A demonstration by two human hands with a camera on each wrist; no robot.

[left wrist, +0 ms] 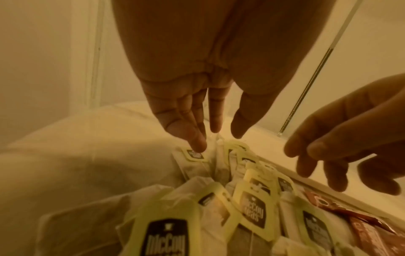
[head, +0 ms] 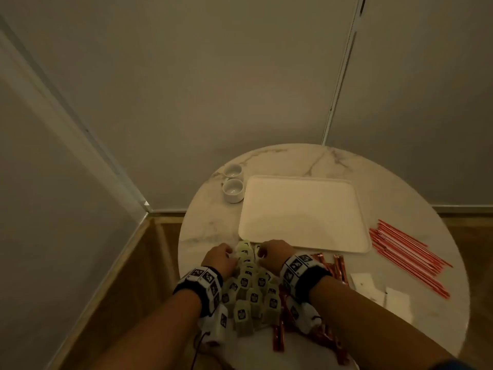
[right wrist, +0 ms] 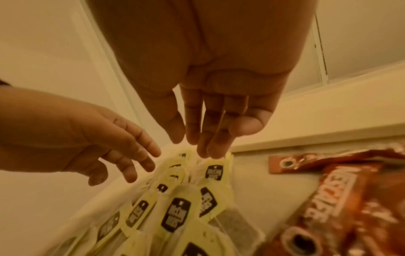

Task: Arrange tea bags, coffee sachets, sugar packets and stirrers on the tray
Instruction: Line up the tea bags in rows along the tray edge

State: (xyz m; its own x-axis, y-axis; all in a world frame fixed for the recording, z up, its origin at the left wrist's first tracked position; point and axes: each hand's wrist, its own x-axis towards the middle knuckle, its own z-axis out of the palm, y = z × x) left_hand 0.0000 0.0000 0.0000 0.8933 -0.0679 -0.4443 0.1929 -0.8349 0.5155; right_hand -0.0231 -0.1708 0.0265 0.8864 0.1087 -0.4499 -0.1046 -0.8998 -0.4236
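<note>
A heap of pale yellow tea bags [head: 250, 284] lies on the near side of the round table, just in front of the white tray [head: 304, 214], which has nothing on it. My left hand [head: 222, 259] and right hand [head: 270, 252] flank the far end of the heap. Seen from the left wrist, my left hand [left wrist: 219, 136] points straight fingers down, one fingertip [left wrist: 197, 145] touching a tea bag tag [left wrist: 196, 155]. The right wrist view has my right hand [right wrist: 197, 147] resting straight fingertips on the top tea bag [right wrist: 215, 170]. Neither hand grips anything.
Red coffee sachets [head: 338, 265] lie right of the heap, and more under my right forearm. White sugar packets [head: 373, 287] and a fan of red stirrers [head: 408, 255] sit further right. Two white cups [head: 233, 186] stand left of the tray. Walls close in behind the table.
</note>
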